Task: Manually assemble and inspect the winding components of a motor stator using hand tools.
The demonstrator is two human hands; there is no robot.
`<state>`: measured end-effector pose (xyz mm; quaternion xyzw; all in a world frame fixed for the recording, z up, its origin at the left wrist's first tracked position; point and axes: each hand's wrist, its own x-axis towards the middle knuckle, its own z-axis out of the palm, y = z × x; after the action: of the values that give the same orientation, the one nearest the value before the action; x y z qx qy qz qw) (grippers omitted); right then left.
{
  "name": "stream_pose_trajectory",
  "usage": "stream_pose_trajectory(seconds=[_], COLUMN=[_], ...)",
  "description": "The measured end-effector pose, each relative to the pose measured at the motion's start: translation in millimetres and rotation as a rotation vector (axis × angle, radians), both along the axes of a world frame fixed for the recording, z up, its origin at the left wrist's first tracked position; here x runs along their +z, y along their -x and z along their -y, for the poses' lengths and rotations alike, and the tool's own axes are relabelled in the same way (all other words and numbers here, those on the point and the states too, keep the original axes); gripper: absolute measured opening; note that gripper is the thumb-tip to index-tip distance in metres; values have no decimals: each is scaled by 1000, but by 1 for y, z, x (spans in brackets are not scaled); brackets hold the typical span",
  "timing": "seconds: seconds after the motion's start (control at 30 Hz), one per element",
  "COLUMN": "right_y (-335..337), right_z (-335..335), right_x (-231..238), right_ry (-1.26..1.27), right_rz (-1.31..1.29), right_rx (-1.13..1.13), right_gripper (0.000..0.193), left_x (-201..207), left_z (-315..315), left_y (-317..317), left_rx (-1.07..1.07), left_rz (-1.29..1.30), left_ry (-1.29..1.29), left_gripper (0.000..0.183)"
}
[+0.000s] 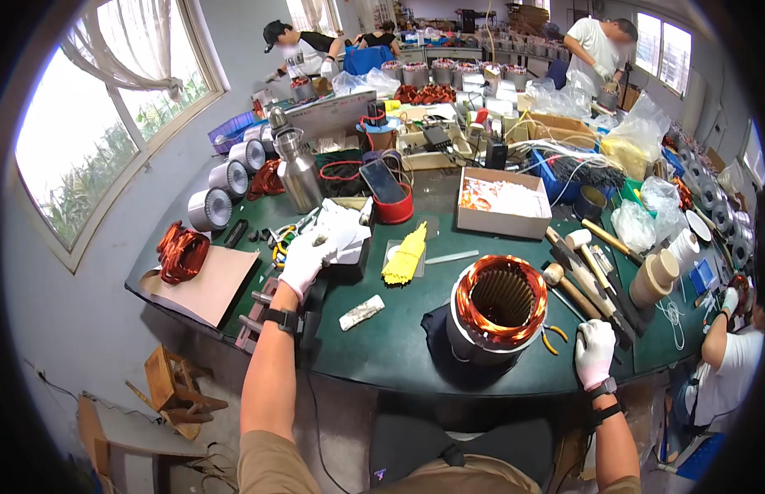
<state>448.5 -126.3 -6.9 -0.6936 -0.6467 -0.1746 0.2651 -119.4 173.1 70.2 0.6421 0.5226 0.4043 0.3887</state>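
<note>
My left hand (304,262), in a white glove, reaches to a box of white insulating sheets (341,232) on the left of the bench. Its fingertips blend into the white pile, so their grip is hard to make out. My right hand (595,352), also gloved, rests with curled fingers near the bench's front edge, beside the tool handles. I see nothing in it. Between my hands stands a motor stator (496,313), its copper windings showing around the slotted bore. Small yellow-handled pliers (553,339) lie between the stator and my right hand.
Yellow sleeving strips (405,255) and a white taped block (362,313) lie left of the stator. Mallets (573,290) and wooden bars lie at right. Behind are an open carton (504,204), a steel flask (298,173) and a phone (383,181). Other people work around the benches.
</note>
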Motion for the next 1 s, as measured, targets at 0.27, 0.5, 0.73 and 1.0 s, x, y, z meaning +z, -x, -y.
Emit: stream_pose_trajectory(seconds=[0.27,0.5,0.73,1.0], right_y=[1,1,1,0], right_z=[-5,-3,-4,-3], right_x=[1,0,0,0], right_ry=[4,-2,-3,-4], right_rz=[-15,-20,-9,-7], right_rx=[7,18,17,7], right_gripper=[18,18,17,15], left_x=[-23,-31,-8,-47], left_z=[112,120,99,64], left_y=[-20,-11,3,-7], left_rx=[126,92,-4,-59], left_rz=[-538,-833,-669,-1099], left_ry=[-516,-401,-119,-298], left_gripper=[10,33,38,22])
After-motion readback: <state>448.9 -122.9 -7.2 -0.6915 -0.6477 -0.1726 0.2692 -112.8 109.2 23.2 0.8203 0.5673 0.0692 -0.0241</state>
